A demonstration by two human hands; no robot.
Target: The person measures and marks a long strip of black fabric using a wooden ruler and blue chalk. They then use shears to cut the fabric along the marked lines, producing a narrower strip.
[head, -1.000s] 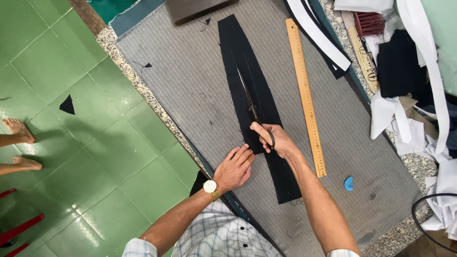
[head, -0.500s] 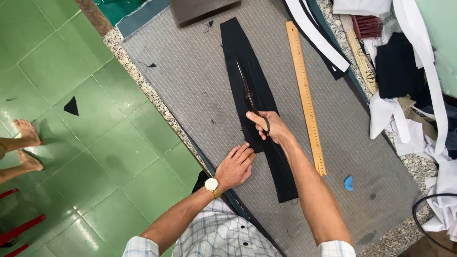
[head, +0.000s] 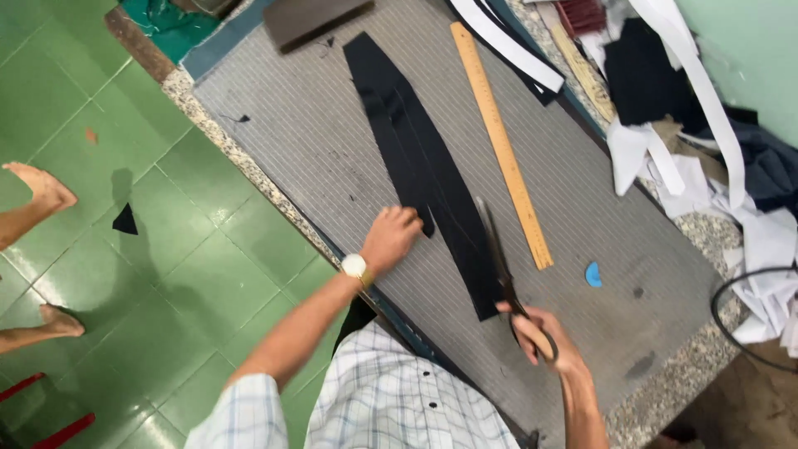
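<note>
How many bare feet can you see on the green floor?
2. One bare foot is at the left edge, level with the table's middle; the other foot is lower down the same edge. They belong to another person; more may be out of frame.

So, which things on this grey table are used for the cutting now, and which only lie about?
In use:
- long black fabric strip, pinched by the left hand
- dark metal scissors, held by the right hand

Lying about:
- long wooden ruler
- small blue chalk piece
- white cloth strips
- black cable
</note>
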